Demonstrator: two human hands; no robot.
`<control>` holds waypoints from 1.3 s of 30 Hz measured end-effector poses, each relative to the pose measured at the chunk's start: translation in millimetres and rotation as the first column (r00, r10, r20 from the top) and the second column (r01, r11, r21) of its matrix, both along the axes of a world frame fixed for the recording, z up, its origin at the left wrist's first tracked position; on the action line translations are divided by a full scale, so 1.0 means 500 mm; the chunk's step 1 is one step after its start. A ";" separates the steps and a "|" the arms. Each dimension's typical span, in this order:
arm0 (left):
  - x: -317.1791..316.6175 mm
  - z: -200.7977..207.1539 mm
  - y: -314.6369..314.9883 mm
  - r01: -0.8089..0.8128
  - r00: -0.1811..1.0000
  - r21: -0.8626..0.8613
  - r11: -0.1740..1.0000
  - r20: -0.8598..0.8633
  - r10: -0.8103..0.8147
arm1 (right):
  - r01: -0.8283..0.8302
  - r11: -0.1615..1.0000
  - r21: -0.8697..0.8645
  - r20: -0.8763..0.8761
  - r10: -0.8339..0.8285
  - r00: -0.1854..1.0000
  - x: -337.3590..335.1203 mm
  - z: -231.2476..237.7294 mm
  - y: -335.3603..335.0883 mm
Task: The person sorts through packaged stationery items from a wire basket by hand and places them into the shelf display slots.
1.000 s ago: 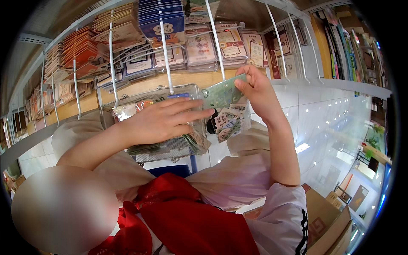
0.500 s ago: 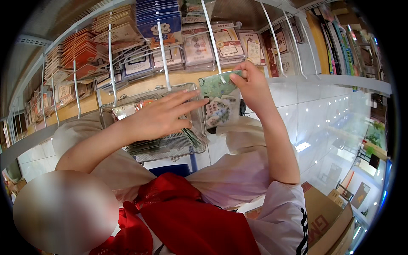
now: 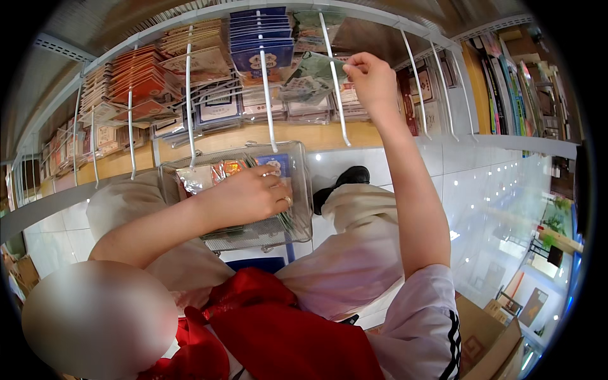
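Note:
My right hand is raised to the display rack and pinches the upper right edge of a clear packet with a green header card. This packet is at the white hook, among the hanging goods; whether the hook runs through it I cannot tell. Lower down, my left hand is over the wire mesh basket, its fingers bent down onto the packets inside. What those fingers grip, if anything, is hidden. Around them in the basket show a blue packet, a shiny orange packet and several green-edged packets.
More white hooks carry stacks of blue packets, orange packets and tan packets. Behind them boxed goods stand on a wooden shelf. Books fill a shelf at right. A cardboard box sits at lower right.
My right hand has moved up and away with the green-headed packet, from beside the basket to the hanging goods. My left hand has come off that packet and down into the basket.

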State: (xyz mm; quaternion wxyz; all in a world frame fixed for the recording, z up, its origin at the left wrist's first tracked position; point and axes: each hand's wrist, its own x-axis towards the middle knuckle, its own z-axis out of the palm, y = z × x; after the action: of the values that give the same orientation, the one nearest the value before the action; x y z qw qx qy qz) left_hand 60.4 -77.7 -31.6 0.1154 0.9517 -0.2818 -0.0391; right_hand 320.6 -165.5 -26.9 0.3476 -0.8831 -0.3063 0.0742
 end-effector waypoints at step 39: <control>0.035 0.135 0.129 -0.514 0.627 -0.671 -0.534 -0.719 0.300 | 0.119 0.632 0.766 -0.466 0.418 0.779 -0.203 0.127 0.053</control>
State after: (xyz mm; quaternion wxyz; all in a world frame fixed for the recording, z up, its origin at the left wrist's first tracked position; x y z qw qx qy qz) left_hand 77.7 -13.0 36.1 0.8198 0.4834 0.2491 0.1796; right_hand 219.1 -138.7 36.7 0.7556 -0.5492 -0.2569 0.2477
